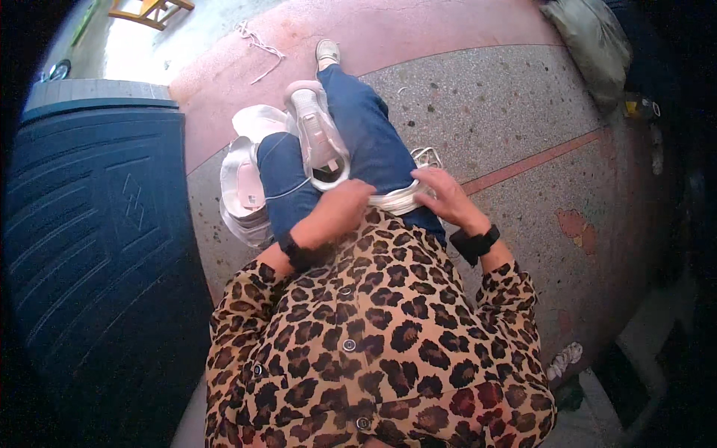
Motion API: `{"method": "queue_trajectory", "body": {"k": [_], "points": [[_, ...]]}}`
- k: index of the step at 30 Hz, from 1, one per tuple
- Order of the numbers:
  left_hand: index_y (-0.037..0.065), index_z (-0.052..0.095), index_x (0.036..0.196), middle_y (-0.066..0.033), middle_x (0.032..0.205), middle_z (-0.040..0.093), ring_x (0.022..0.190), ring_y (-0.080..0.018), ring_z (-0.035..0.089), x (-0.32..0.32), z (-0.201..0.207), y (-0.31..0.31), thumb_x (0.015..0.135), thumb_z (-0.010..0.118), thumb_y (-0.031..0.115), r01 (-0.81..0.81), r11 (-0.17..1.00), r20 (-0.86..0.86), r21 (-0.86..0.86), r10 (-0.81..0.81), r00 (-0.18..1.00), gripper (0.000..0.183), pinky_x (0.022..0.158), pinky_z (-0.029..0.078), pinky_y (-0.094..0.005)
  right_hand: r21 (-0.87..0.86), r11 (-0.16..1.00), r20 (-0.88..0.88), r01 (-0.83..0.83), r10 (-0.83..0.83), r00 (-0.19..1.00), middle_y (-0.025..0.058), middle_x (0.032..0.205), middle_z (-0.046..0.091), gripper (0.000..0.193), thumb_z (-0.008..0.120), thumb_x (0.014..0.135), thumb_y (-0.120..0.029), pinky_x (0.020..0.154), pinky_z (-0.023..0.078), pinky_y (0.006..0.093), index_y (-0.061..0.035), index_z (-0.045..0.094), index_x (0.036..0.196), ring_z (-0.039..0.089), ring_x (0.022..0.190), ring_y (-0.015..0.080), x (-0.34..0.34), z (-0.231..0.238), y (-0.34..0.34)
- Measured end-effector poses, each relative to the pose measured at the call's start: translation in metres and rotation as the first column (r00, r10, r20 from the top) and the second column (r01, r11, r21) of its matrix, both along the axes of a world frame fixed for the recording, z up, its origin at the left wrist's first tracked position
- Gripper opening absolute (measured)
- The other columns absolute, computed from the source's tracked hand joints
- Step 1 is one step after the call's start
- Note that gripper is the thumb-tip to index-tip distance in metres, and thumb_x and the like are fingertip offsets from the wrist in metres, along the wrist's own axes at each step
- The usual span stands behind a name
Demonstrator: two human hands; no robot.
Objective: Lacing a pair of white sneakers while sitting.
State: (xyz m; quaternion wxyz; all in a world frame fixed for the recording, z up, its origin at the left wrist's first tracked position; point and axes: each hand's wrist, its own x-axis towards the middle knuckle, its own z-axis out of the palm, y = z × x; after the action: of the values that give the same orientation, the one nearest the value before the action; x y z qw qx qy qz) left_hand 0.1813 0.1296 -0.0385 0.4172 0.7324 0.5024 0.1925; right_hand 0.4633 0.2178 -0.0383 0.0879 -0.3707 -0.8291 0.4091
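A bundle of white shoelaces [396, 200] lies across my lap, its looped ends [426, 157] spreading past my right thigh. My left hand [345, 209] is closed at the bundle's left end, its fingertips partly hidden. My right hand [446, 196] curls its thumb and fingers around the right end. Just ahead of my left hand, a pale pink and white sneaker [317, 127] rests on my thighs, sole down, its opening toward me. One thin white lace [287, 191] crosses my left thigh near the sneaker.
Beside my left leg sit several stacked white and pink shoe pieces [245, 183]. A dark blue panel [104, 201] stands at the left. Loose white laces [258, 51] lie on the floor ahead. A filled pale sack [594, 45] is at the far right, and a yellow wooden stool [151, 11] far left.
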Motion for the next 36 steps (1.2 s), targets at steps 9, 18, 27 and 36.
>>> {"method": "queue_trajectory", "body": {"k": [9,18,27,36], "points": [[0.000,0.066,0.107,-0.0185,0.101,0.068,0.099,-0.0326,0.065,-0.012,0.015,0.026,0.087,0.062,0.013,-0.304,0.933,0.163,0.191,0.275,0.947,0.024,0.087,0.051,-0.0411,0.021,1.000,-0.153,0.009,-0.006,0.988,0.0105,0.090,0.066,0.010,0.065,0.090,-0.010,0.077,0.051,0.0363,-0.0018,0.067,0.094,0.064,0.087,0.0241,-0.062,0.045,0.025],[0.003,0.065,0.099,0.0028,0.073,0.053,0.062,-0.0053,0.048,-0.070,0.141,0.047,0.098,0.059,0.018,-0.151,0.694,0.471,-0.703,0.615,0.632,0.017,0.055,0.037,-0.0209,0.232,0.970,-0.178,0.076,-0.035,0.983,0.0107,0.076,0.062,0.014,0.060,0.096,-0.013,0.062,0.047,0.0310,0.0011,0.062,0.097,0.059,0.069,0.0175,-0.087,0.152,0.104],[-0.001,0.065,0.101,-0.0019,0.079,0.060,0.068,-0.0087,0.052,-0.188,0.094,-0.027,0.098,0.059,0.017,-0.338,0.635,0.461,-0.694,0.753,0.469,0.019,0.062,0.041,-0.0230,0.490,0.818,0.087,0.301,-0.389,0.917,0.0225,0.085,0.063,0.028,0.050,0.098,-0.027,0.071,0.047,0.0500,-0.0012,0.060,0.091,0.060,0.084,0.0447,0.011,0.093,0.164],[0.004,0.064,0.097,0.0004,0.069,0.059,0.051,-0.0054,0.051,-0.159,0.062,0.018,0.096,0.062,0.019,-0.398,0.572,0.296,-0.717,0.767,0.569,0.016,0.045,0.041,-0.0175,0.516,0.856,0.140,0.024,-0.112,0.984,0.0215,0.100,0.066,0.022,0.057,0.092,-0.015,0.081,0.050,0.0453,-0.0006,0.062,0.108,0.063,0.092,0.0391,-0.045,0.042,0.149]]}}
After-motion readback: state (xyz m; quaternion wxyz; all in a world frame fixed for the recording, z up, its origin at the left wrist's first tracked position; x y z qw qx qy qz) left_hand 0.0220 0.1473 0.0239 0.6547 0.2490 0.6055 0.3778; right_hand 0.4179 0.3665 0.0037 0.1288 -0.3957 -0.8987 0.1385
